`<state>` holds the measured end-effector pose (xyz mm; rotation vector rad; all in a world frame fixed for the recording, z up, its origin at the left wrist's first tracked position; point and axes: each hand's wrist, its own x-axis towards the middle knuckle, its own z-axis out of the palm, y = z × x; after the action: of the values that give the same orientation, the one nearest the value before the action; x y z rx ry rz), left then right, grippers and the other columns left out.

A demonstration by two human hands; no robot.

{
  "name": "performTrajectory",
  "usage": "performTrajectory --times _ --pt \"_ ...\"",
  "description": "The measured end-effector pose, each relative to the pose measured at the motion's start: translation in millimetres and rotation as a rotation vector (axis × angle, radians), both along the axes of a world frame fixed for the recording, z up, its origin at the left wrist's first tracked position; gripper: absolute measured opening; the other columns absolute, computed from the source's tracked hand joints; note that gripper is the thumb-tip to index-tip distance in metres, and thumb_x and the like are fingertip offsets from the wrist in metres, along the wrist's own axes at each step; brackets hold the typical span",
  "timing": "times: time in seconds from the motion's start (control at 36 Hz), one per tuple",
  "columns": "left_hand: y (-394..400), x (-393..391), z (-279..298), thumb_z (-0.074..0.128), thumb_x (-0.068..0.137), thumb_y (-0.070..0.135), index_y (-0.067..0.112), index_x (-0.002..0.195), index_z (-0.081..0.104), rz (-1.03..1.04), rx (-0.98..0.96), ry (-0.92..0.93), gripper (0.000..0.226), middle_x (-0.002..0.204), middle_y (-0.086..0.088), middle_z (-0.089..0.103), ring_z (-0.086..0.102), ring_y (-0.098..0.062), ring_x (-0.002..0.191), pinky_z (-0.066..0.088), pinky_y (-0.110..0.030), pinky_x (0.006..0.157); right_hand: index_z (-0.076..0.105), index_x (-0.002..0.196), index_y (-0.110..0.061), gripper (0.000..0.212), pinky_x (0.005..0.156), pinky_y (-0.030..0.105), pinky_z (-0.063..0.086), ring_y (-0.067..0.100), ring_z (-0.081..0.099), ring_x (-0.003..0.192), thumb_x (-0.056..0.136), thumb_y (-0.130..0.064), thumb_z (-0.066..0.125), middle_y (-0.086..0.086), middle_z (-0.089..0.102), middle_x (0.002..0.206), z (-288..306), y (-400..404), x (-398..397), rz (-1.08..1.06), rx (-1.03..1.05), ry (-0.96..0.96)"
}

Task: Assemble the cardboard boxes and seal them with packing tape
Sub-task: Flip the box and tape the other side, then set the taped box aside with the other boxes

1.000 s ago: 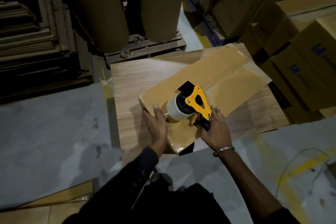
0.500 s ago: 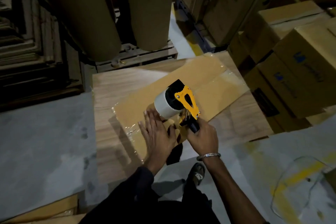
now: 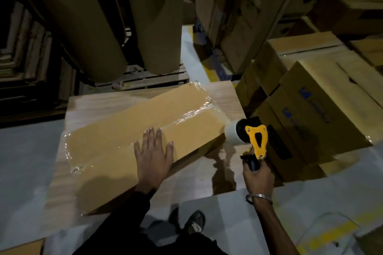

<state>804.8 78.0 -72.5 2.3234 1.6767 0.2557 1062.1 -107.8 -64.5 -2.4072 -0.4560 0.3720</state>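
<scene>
Two hands: left hand (image 3: pixel 153 156) fingers spread flat on box (image 3: pixel 124 130); right hand (image 3: pixel 257 178) grips tape dispenser (image 3: pixel 251 136) at box end.

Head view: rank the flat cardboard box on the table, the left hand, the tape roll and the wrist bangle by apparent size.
1. Flat cardboard box
2. Left hand, pressed flat on the box
3. Tape roll in the dispenser
4. Wrist bangle

All lie at a similar distance, so the order seems safe.

Box (image 3: pixel 132 130) under my left hand (image 3: pixel 153 157): matt brown cardboard, smooth.
Tape strip (image 3: pixel 190 116) along its seam: clear plastic film, glossy, wrinkled at the ends.
Dispenser (image 3: pixel 256 141) in my right hand (image 3: pixel 257 178): yellow plastic frame, black grip.
Tape roll (image 3: pixel 232 133): pale, smooth.
Table (image 3: pixel 99 103): light wood grain, faint sheen.
My bracelet (image 3: pixel 259 197): shiny metal.
Floor (image 3: pixel 24 161): grey, dull.
</scene>
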Motion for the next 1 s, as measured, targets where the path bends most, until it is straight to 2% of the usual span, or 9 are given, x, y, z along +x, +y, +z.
performTrajectory --times 0.08,0.22,0.31,0.42,0.56,0.67,0.83,0.92,1.0 --pt "-1.3 2.3 -0.8 0.016 0.107 0.064 0.021 0.165 0.027 0.007 0.006 0.016 0.073 0.175 -0.004 0.017 0.014 -0.023 0.161 0.011 -0.057 0.129 0.071 0.106 -0.006 0.029 0.07 0.037 0.044 0.044 0.067 0.089 0.092 -0.03 0.077 0.023 0.072 0.096 -17.7 -9.0 19.9 -0.043 -0.046 0.052" --pt "-0.5 4.1 -1.2 0.026 0.106 0.064 0.022 0.16 0.039 0.03 0.073 0.012 0.07 0.172 -0.003 0.028 0.022 -0.022 0.159 0.017 -0.056 0.127 0.064 0.086 -0.01 0.03 0.069 0.042 0.05 0.043 0.067 0.085 0.089 -0.037 0.077 0.022 0.07 0.088 -60.1 -14.2 38.5 -0.07 -0.137 0.109" --pt "-1.9 4.8 -3.2 0.032 0.105 0.062 0.022 0.157 0.044 0.037 0.108 0.016 0.067 0.169 -0.003 0.033 0.028 -0.023 0.157 0.021 -0.054 0.126 0.062 0.085 -0.012 0.037 0.065 0.041 0.049 0.042 0.066 0.082 0.089 -0.045 0.076 0.02 0.069 0.086 -83.7 -17.8 41.9 -0.064 -0.207 0.123" --pt "-4.0 9.3 -2.6 0.041 0.104 0.059 0.021 0.155 0.049 0.055 0.158 0.014 0.065 0.167 -0.004 0.038 0.033 -0.022 0.155 0.022 -0.051 0.126 0.059 0.084 -0.012 0.037 0.063 0.039 0.045 0.041 0.067 0.081 0.087 -0.044 0.078 0.02 0.069 0.086 -106.9 -19.6 44.1 -0.012 -0.255 0.128" --pt "-4.8 11.0 -2.1 0.044 0.104 0.056 0.018 0.152 0.052 0.057 0.21 0.042 0.062 0.165 -0.006 0.043 0.037 -0.024 0.153 0.025 -0.051 0.125 0.059 0.095 -0.01 0.037 0.067 0.041 0.046 0.042 0.066 0.09 0.084 -0.038 0.081 0.02 0.068 0.097 -122.7 -10.6 50.4 0.083 -0.303 0.161" --pt "-7.0 12.7 -2.7 0.044 0.104 0.055 0.018 0.153 0.052 0.064 0.201 0.043 0.062 0.165 -0.006 0.042 0.038 -0.024 0.153 0.026 -0.052 0.125 0.061 0.114 -0.005 0.047 0.084 0.049 0.051 0.046 0.062 0.108 0.083 -0.032 0.083 0.023 0.062 0.114 -130.3 -11.2 58.7 0.143 -0.359 0.167" --pt "-7.0 10.8 -2.5 0.044 0.104 0.056 0.017 0.154 0.05 0.049 0.183 0.037 0.063 0.166 -0.006 0.04 0.035 -0.024 0.154 0.024 -0.052 0.126 0.053 0.123 -0.006 0.073 0.091 0.055 0.049 0.045 0.051 0.12 0.078 -0.053 0.084 0.023 0.054 0.126 -129.0 -11.0 60.3 0.131 -0.491 0.112" --pt "-4.7 6.5 -2.3 0.043 0.104 0.057 0.02 0.156 0.048 0.031 0.143 0.018 0.064 0.168 -0.003 0.037 0.031 -0.021 0.156 0.022 -0.051 0.127 0.041 0.134 -0.008 0.093 0.094 0.059 0.044 0.045 0.044 0.125 0.067 -0.047 0.092 0.022 0.045 0.133 -115.6 1.4 51.8 0.012 -0.421 0.139" --pt "-3.6 -5.9 -1.9 0.044 0.104 0.056 0.021 0.156 0.048 -0.009 0.156 0.0 0.063 0.168 -0.006 0.037 0.034 -0.023 0.155 0.027 -0.049 0.126 0.037 0.138 -0.01 0.092 0.098 0.062 0.041 0.043 0.039 0.128 0.069 -0.037 0.09 0.019 0.04 0.138 -87.9 25.4 41.5 -0.066 -0.294 0.111"
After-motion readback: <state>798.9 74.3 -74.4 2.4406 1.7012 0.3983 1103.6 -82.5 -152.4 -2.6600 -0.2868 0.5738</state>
